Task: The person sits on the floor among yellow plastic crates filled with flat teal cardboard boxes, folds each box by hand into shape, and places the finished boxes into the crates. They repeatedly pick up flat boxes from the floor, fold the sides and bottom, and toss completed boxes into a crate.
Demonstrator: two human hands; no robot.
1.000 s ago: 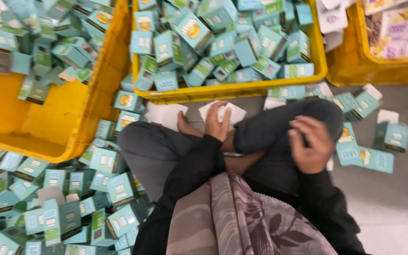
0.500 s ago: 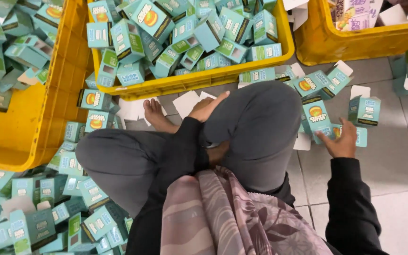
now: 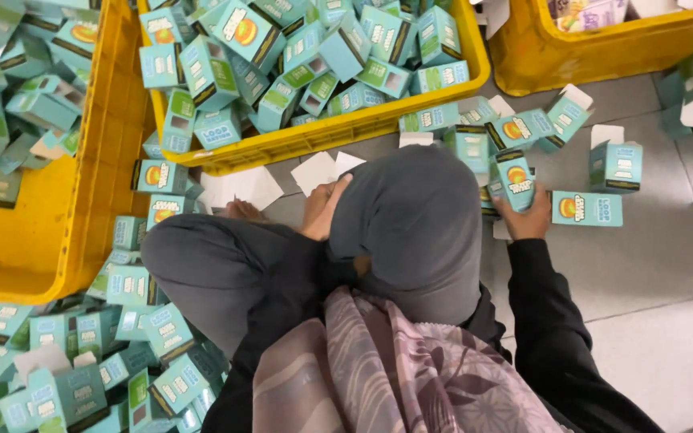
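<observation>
Head view: a grey tiled floor (image 3: 651,273) carries yellow crates. The middle yellow crate (image 3: 322,132) brims with teal cartons. Right of it, the right hand (image 3: 525,218) clasps one upright teal carton (image 3: 512,181); below it, the left hand (image 3: 322,210) rests, grasping nothing.

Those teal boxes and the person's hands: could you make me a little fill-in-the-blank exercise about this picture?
1. The right hand grips a small teal ____ beside the knee.
2. The crates that hold most of the boxes are coloured ____.
3. The left hand rests between the knees, holding ____.
4. The white cards lie on the floor just in front of the middle ____.

Missing words: box; yellow; nothing; crate
</observation>
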